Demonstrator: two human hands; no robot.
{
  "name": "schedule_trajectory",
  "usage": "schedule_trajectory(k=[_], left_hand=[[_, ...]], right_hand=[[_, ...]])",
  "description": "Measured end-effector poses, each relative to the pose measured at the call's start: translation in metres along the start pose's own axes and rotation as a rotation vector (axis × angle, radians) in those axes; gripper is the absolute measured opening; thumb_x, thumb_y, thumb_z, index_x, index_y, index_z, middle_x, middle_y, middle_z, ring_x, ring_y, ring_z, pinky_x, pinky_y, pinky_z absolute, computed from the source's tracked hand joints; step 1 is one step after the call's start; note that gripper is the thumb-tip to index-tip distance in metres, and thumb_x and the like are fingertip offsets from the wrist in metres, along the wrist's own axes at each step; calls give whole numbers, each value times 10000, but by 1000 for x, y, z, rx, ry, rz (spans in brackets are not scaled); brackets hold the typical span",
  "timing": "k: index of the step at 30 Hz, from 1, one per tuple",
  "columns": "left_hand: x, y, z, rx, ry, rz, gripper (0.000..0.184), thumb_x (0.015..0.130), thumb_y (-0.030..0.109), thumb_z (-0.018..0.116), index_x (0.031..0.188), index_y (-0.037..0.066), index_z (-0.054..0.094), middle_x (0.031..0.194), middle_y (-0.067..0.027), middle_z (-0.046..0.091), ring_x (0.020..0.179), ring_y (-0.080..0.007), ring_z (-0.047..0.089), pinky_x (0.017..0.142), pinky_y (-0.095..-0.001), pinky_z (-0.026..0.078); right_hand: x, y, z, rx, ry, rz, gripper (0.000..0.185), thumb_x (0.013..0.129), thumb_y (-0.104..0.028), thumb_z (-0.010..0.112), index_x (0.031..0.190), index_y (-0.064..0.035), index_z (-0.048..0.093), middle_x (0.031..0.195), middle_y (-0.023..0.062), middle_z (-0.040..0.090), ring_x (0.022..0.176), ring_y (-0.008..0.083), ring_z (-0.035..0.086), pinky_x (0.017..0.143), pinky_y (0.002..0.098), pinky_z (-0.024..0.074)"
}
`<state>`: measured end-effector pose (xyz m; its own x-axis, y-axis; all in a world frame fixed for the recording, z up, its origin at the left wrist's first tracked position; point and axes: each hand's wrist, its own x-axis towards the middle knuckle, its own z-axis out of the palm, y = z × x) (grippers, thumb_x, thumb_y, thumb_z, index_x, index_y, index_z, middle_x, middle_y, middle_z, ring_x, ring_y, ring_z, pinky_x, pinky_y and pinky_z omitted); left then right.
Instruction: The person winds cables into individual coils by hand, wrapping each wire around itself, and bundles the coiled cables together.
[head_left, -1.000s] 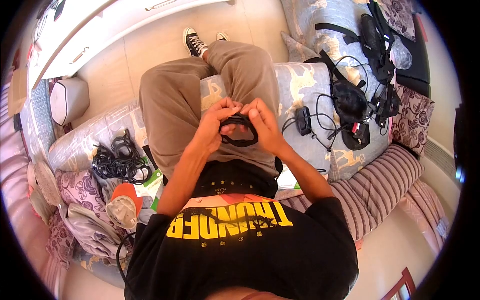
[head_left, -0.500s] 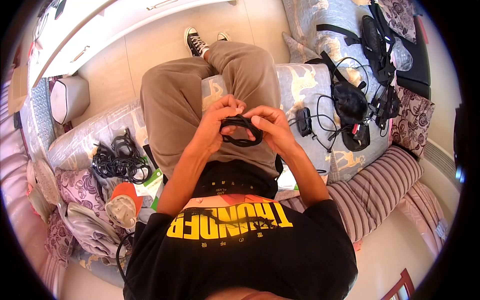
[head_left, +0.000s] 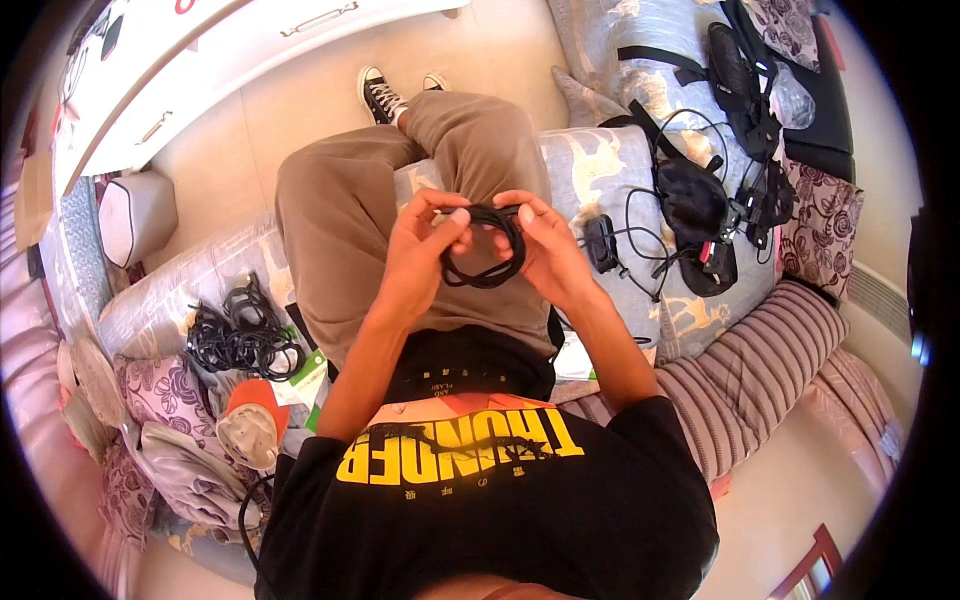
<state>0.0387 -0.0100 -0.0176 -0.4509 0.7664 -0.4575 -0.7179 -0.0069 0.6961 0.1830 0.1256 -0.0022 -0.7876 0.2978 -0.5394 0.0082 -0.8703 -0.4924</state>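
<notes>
A black cable wound into a small coil (head_left: 486,279) is held up over the lap between both hands. My left hand (head_left: 424,244) pinches the coil's upper left side, thumb on top and fingers curled. On the right side of the loop, my right hand (head_left: 543,240) grips the coil between thumb and fingers. The coil's lower part hangs free of the fingers. A pile of tangled black cables (head_left: 243,328) lies on the sofa to the left.
An orange cap (head_left: 252,422) and a green-and-white packet (head_left: 308,384) lie at the left. On the right are a black pouch with straps and cords (head_left: 692,200), a small black device (head_left: 601,243) and a striped bolster (head_left: 755,375). A white cabinet (head_left: 250,50) stands in front.
The coil has turned and looks rounder. My left thumb has moved onto its top, and my right fingers have shifted up along its right side. The whole view has shifted slightly.
</notes>
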Motion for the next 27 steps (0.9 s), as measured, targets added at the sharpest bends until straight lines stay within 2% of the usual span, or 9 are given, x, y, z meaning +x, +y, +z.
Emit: schedule_trajectory(k=[1, 4, 5, 11, 16, 20, 22, 25, 27], left_hand=[[1, 2, -2, 11, 38, -12, 95, 1058, 113, 618, 1118, 39, 616, 885, -21, 630, 761, -72, 559, 664, -208, 447], [4, 1, -7, 20, 79, 22, 147, 1045, 142, 655, 1128, 27, 613, 928, -44, 672, 805, -92, 630, 728, -241, 509], [4, -1, -9, 24, 94, 29, 142, 1050, 145, 647, 1119, 27, 608, 932, -51, 681, 804, -95, 642, 728, -244, 520], [0, -6, -8, 55, 177, 80, 161, 1082, 175, 588, 1072, 17, 557, 937, -114, 722, 793, -140, 717, 729, -275, 600], [-3, -5, 6, 62, 212, 104, 190, 1106, 197, 533, 1069, 13, 503, 938, -165, 731, 788, -180, 746, 734, -285, 635], [-2, -10, 10, 65, 271, 131, 197, 1110, 214, 529, 1061, 26, 496, 859, -124, 707, 694, -141, 697, 613, -237, 564], [-3, -12, 8, 132, 302, 160, 195, 1110, 223, 536, 1050, 38, 514, 778, -80, 673, 600, -102, 628, 512, -212, 481], [-4, -8, 2, 197, 301, 162, 198, 1110, 228, 540, 1028, 51, 509, 698, -31, 597, 541, -67, 518, 464, -204, 370], [-3, -7, -1, 203, 310, 188, 192, 1110, 228, 537, 1035, 56, 496, 720, -20, 580, 535, -57, 490, 453, -214, 349]], right_hand=[[0, 3, 1, 12, -55, -17, 359, 1023, -135, 668, 1356, -34, 579, 1118, 68, 692, 898, 119, 643, 800, 264, 546], [1, 10, 14, -140, -10, -114, 380, 984, -59, 697, 1346, -30, 587, 1184, 91, 695, 924, 140, 651, 822, 277, 549], [5, 16, 9, -135, 15, -144, 410, 944, 23, 710, 1336, -19, 596, 1190, 125, 708, 929, 153, 661, 827, 290, 555], [9, 20, -5, -5, 91, -98, 293, 946, 33, 713, 1231, 6, 650, 1054, 149, 740, 902, 163, 690, 802, 290, 567], [12, 31, -15, 19, 155, -147, 161, 958, 5, 720, 1105, -13, 659, 1028, 158, 742, 872, 174, 709, 764, 283, 579], [14, 36, -15, 51, 166, -204, 99, 968, -8, 712, 1038, -39, 649, 995, 157, 742, 843, 183, 709, 757, 285, 577], [12, 35, -17, 65, 117, -158, 149, 973, -5, 700, 1105, -38, 638, 1034, 153, 732, 867, 181, 703, 793, 288, 568], [8, 31, -12, 41, 0, -126, 304, 971, -3, 692, 1253, -42, 584, 1146, 146, 695, 950, 182, 685, 866, 305, 550], [5, 27, -7, 3, -95, -113, 419, 968, -5, 687, 1352, -49, 527, 1231, 138, 658, 1022, 184, 666, 916, 326, 537]])
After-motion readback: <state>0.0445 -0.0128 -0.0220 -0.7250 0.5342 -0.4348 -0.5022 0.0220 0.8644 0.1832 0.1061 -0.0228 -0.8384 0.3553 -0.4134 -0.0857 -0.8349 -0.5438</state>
